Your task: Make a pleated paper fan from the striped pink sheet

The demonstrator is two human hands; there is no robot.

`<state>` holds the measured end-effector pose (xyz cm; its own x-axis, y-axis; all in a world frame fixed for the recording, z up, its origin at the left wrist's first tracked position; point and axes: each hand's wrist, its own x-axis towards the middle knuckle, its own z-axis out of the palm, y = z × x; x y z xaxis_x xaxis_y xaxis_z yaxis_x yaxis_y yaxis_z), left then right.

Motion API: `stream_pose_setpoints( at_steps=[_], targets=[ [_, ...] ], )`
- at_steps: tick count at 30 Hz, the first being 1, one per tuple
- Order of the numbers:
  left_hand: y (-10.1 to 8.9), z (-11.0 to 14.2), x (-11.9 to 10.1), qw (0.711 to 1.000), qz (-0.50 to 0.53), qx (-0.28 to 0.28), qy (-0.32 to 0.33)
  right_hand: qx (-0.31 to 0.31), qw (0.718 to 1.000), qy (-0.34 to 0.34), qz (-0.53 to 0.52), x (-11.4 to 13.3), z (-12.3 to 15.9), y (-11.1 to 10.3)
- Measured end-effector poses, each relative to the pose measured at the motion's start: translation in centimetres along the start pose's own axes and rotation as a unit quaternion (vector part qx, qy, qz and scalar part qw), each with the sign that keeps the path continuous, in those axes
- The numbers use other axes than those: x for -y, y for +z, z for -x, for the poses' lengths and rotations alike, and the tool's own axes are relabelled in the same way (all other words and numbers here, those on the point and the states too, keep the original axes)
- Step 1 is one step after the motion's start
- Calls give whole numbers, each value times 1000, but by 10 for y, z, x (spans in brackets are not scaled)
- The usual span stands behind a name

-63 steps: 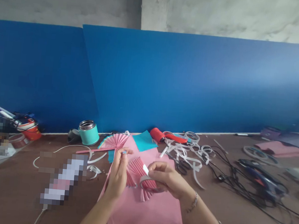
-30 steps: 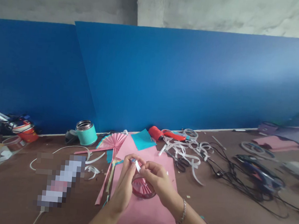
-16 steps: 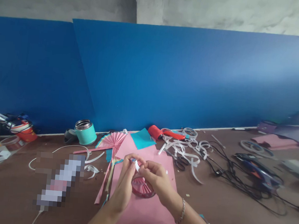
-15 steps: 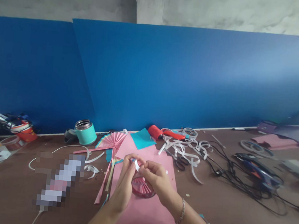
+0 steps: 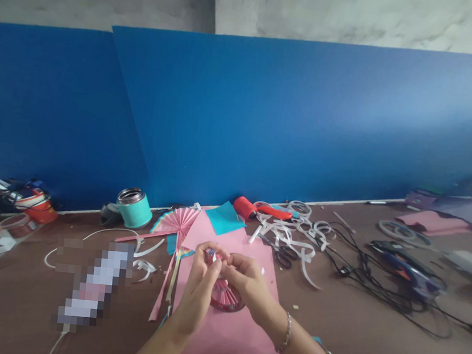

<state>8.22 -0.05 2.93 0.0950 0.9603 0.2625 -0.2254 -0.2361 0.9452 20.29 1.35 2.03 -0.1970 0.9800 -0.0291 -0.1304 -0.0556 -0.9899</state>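
My left hand (image 5: 200, 284) and my right hand (image 5: 247, 280) meet over the pink paper sheets (image 5: 243, 332). Both have their fingers closed at the upper part of a pleated pink paper fan (image 5: 225, 294) with a dark red rim. Its rounded lower edge shows below and between the hands. A small white strip (image 5: 214, 256) peeks out by my left thumb, which presses beside it. My right fingertips pinch near the same spot; they hide what exactly lies between them. A second pleated pink fan (image 5: 179, 221) lies beyond my left hand.
Behind the sheets lie a teal paper square (image 5: 224, 218), a red roll (image 5: 244, 207), tangled white strips (image 5: 282, 236) and scissors (image 5: 285, 255). A turquoise container (image 5: 134, 212) stands at back left. Black cables (image 5: 369, 282) spread at right. A blue panel (image 5: 266, 119) borders the table.
My left thumb has come down over the white strip, so less of it shows. The fan has shifted slightly between my hands, which otherwise stay in place.
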Motion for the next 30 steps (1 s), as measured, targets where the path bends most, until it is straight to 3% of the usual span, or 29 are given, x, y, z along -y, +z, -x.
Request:
stream_pose_setpoints(
  at_steps=[12, 20, 25, 30],
  targets=[
    [1, 0, 4, 997, -47, -31, 55, -8, 1000, -3, -6, -1, 1, 2],
    [0, -2, 7, 999, -11, -34, 41, -24, 1000, -17, 7, 2, 2, 5],
    [-3, -3, 6, 998, -22, -58, 13, 19, 1000, -10, 14, 5, 4, 6],
    [-12, -5, 7, 988, -110, -105, 27, 67, 997, 20, 25, 10, 10, 6]
  ],
)
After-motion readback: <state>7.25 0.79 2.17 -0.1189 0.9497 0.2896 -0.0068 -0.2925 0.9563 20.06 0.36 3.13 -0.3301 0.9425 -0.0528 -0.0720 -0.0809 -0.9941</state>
